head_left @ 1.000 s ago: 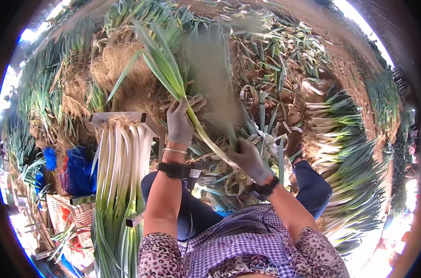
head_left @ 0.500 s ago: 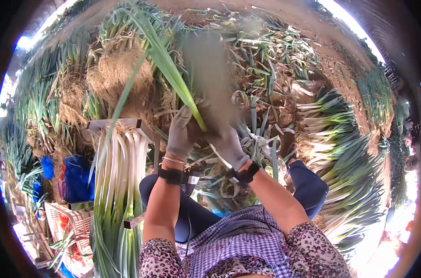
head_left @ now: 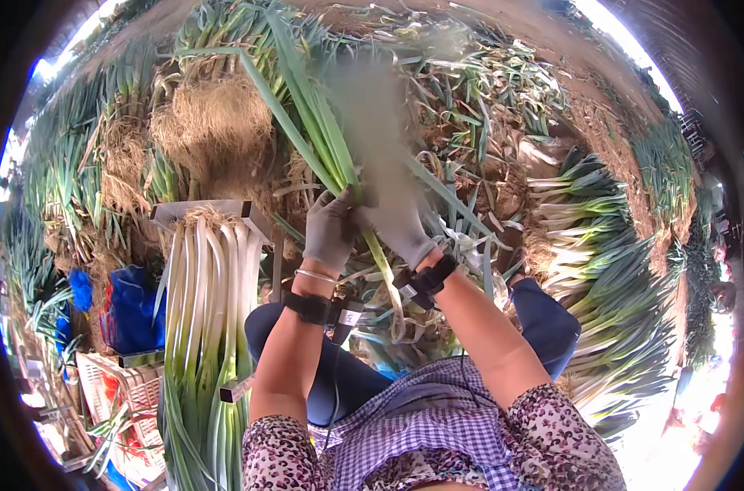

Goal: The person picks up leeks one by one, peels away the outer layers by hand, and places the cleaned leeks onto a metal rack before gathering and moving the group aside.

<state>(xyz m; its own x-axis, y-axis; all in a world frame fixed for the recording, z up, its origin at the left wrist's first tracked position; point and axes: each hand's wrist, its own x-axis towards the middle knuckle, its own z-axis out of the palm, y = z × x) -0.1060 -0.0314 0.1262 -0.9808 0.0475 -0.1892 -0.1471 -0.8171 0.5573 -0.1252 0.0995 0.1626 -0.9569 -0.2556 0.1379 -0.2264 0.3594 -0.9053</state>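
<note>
View from above of a seated person working with both forearms raised in front of the chest, elbows bent, and hands in grey gloves meeting at the centre. The left hand [head_left: 331, 231] is clenched around a leek [head_left: 323, 143], wrist upright, just where the pale stalk turns to green leaves. The leaves fan up and away from the person, and the stalk hangs down between the 2 wrists. The right hand [head_left: 403, 231] presses against the same stalk, touching the left hand. Its fingers are blurred, so I cannot tell its grip. Beside the left arm, trimmed leeks [head_left: 208, 311] lie stacked in a metal frame [head_left: 200, 210]. A pile of leeks [head_left: 609, 270] lies to the right.
</note>
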